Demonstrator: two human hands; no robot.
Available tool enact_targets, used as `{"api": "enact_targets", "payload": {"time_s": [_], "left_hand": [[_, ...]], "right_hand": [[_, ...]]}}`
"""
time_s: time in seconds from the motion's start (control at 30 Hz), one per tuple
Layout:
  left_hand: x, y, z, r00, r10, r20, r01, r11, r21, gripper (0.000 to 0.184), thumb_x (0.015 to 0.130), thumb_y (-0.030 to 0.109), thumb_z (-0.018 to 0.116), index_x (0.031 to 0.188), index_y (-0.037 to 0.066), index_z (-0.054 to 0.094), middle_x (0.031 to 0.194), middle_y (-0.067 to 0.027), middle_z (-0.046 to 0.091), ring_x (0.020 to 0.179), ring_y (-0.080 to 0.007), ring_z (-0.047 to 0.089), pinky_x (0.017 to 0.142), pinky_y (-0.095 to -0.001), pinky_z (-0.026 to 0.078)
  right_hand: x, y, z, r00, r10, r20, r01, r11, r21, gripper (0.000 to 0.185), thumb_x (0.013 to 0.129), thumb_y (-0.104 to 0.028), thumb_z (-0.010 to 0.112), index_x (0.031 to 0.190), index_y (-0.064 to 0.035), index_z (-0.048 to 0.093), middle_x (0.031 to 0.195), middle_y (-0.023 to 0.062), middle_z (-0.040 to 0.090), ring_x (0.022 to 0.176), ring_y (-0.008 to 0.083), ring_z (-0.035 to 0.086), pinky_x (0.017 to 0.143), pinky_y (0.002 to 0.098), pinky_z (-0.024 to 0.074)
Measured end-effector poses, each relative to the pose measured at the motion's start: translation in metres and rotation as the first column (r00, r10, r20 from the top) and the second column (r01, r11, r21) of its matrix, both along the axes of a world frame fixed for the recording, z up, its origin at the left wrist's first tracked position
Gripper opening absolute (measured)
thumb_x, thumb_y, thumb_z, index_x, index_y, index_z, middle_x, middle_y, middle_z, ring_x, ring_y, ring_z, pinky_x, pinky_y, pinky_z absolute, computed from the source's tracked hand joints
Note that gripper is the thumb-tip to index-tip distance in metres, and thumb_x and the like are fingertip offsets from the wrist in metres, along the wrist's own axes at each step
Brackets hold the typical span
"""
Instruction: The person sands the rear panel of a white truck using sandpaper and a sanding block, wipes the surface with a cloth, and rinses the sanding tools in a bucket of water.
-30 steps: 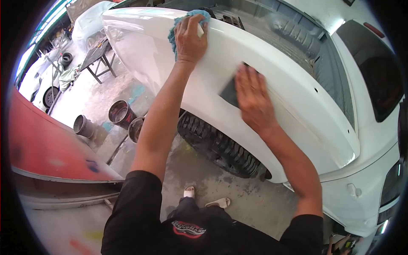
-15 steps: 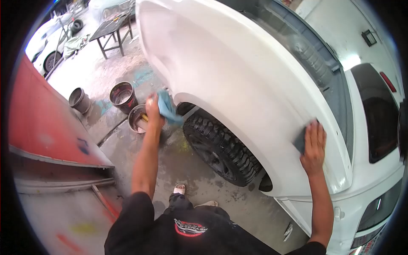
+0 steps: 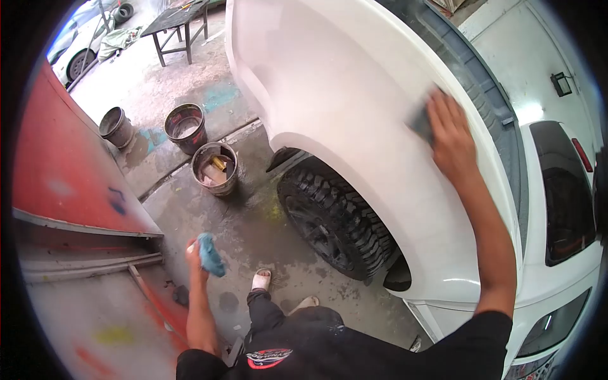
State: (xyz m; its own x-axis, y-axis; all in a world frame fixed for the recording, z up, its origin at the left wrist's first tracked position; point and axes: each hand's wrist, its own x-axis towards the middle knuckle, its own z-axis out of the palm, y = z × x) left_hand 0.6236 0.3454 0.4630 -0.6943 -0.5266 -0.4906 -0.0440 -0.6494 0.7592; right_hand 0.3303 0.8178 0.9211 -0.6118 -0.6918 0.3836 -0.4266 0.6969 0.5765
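My right hand (image 3: pixel 451 136) lies on the white truck bed side panel (image 3: pixel 354 82), fingers pressing a dark grey sheet of sandpaper (image 3: pixel 420 123) against it above the wheel arch. The hand is slightly blurred. Over the wet floor, away from the panel, my left hand (image 3: pixel 196 258) is closed around a bunched blue cloth (image 3: pixel 211 254). Below the panel sits the black knobby tire (image 3: pixel 339 221).
A bucket (image 3: pixel 215 170) with a yellow item in it stands near the wheel, by a second bucket (image 3: pixel 185 130) and a smaller one (image 3: pixel 116 128). A red panel (image 3: pixel 76 164) borders the left side. Farther back is a dark table (image 3: pixel 174 24).
My right hand has slid up and to the left along the panel with the sandpaper. My left hand has dropped down and back from the wheel arch with the cloth.
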Motion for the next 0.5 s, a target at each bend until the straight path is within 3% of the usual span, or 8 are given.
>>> {"api": "enact_targets", "payload": {"time_s": [0.07,0.17,0.27,0.33,0.37,0.47,0.5], "left_hand": [[0.038,-0.039,-0.006,0.992,0.045,0.121,-0.034,0.995,-0.089,0.02,0.098,0.016,0.059,0.116,0.009,0.055,0.099,-0.0095,0.067,0.083,-0.021,0.067,0.073,-0.0335,0.057],[0.078,-0.078,-0.027,0.992,0.066,0.107,-0.056,0.994,-0.091,0.02,0.098,0.015,0.059,0.116,0.009,0.054,0.097,-0.0098,0.066,0.083,-0.0212,0.067,0.072,-0.0339,0.057],[0.088,-0.103,-0.082,0.996,-0.019,0.085,0.038,0.973,-0.229,0.019,0.098,0.015,0.059,0.115,0.009,0.053,0.096,-0.0102,0.066,0.082,-0.0218,0.067,0.07,-0.0347,0.057],[0.059,-0.068,-0.037,0.997,0.002,0.078,0.008,0.993,-0.118,0.018,0.099,0.015,0.059,0.114,0.009,0.052,0.095,-0.011,0.066,0.082,-0.0226,0.067,0.071,-0.0357,0.058],[0.043,-0.046,-0.006,0.997,0.009,0.08,-0.004,0.998,-0.063,0.018,0.099,0.016,0.058,0.114,0.009,0.052,0.095,-0.0114,0.066,0.082,-0.023,0.067,0.071,-0.0362,0.058],[0.026,-0.012,0.03,0.999,-0.049,-0.004,0.049,0.998,0.046,0.018,0.099,0.017,0.057,0.113,0.009,0.05,0.096,-0.0126,0.066,0.083,-0.0243,0.068,0.072,-0.0377,0.059],[0.027,-0.01,0.019,0.999,-0.025,-0.027,0.027,0.996,0.08,0.017,0.1,0.016,0.056,0.113,0.008,0.048,0.097,-0.0131,0.066,0.082,-0.0251,0.068,0.072,-0.0388,0.059]], "right_hand": [[0.044,0.036,-0.003,0.993,-0.115,-0.013,0.116,0.992,0.044,0.065,0.076,0.012,0.047,0.141,0.0035,0.048,0.151,0.017,0.043,0.141,0.0342,0.039,0.118,0.0448,0.0286],[0.019,0.013,-0.002,0.995,-0.085,-0.052,0.088,0.994,0.063,0.058,0.081,0.008,0.045,0.139,0.005,0.05,0.151,0.0185,0.042,0.142,0.0355,0.038,0.118,0.0461,0.0273],[-0.078,-0.059,0.013,0.988,0.135,-0.078,-0.131,0.99,0.049,0.052,0.082,0.003,0.049,0.134,0.0073,0.052,0.147,0.0204,0.046,0.136,0.0376,0.043,0.115,0.0445,0.0328],[-0.153,-0.116,0.017,0.961,0.236,-0.142,-0.227,0.971,0.081,0.042,0.086,-0.004,0.048,0.125,0.0074,0.057,0.141,0.0208,0.051,0.13,0.0362,0.048,0.111,0.0431,0.0377],[-0.174,-0.14,0.019,0.969,0.182,-0.167,-0.164,0.979,0.118,0.041,0.088,-0.008,0.047,0.125,0.0072,0.057,0.141,0.0206,0.051,0.13,0.0361,0.048,0.11,0.0426,0.0388],[-0.157,-0.127,0.025,0.959,0.257,-0.117,-0.245,0.963,0.11,0.039,0.087,-0.005,0.049,0.123,0.007,0.058,0.139,0.0203,0.053,0.13,0.0354,0.048,0.109,0.0427,0.0391],[-0.127,-0.101,0.028,0.962,0.267,-0.051,-0.264,0.963,0.055,0.042,0.085,-0.001,0.049,0.126,0.0069,0.057,0.14,0.0209,0.052,0.131,0.0354,0.047,0.111,0.0432,0.0378]]}}
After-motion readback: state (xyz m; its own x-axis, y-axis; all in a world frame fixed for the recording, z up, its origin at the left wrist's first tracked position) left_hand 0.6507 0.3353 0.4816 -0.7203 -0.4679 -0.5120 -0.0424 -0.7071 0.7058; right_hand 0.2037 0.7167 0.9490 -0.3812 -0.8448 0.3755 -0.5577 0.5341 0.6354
